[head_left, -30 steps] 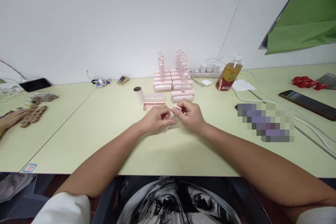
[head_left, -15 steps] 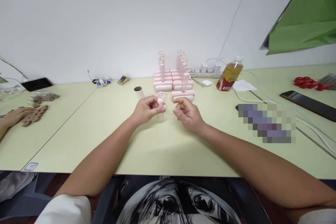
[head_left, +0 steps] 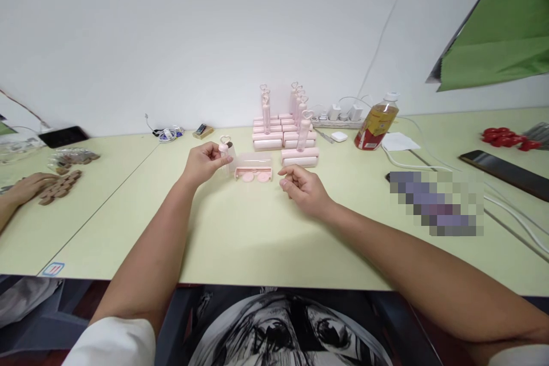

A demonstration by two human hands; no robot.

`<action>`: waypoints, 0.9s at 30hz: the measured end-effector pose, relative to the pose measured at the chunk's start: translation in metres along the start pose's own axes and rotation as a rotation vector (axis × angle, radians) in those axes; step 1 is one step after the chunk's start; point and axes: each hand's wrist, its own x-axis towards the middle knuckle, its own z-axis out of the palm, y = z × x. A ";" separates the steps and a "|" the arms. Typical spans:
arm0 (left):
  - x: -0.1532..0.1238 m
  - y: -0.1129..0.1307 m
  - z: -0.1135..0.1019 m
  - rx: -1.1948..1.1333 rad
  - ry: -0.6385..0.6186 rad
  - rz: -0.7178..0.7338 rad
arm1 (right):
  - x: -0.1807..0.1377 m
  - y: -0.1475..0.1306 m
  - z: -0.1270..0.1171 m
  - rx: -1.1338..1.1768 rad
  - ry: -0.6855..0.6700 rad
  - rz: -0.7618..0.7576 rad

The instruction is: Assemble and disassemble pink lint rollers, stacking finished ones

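Observation:
Pinched upright in my left hand is a small clear tube with a pink cap topped by a heart-shaped loop. The hand partly covers the tube, which overlaps a white cardboard tube behind it. Between my hands lies a small pink case, its clear lid up and two round pink pieces inside. My right hand hovers just right of the case, fingers loosely curled, thumb and forefinger apart, nothing visible in it. Behind stand several pink boxes with similar capped tubes upright on them.
A drink bottle, tweezers and a power strip are at the back right. A black phone, cables and red items lie farther right. On the left, another person's hand touches brown pieces.
My left hand has moved left with the capped tube, uncovering the open pink case. My right hand has shifted only slightly.

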 end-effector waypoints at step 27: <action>0.011 -0.031 0.018 0.222 0.076 -0.207 | 0.030 0.019 -0.032 -0.303 0.435 -0.029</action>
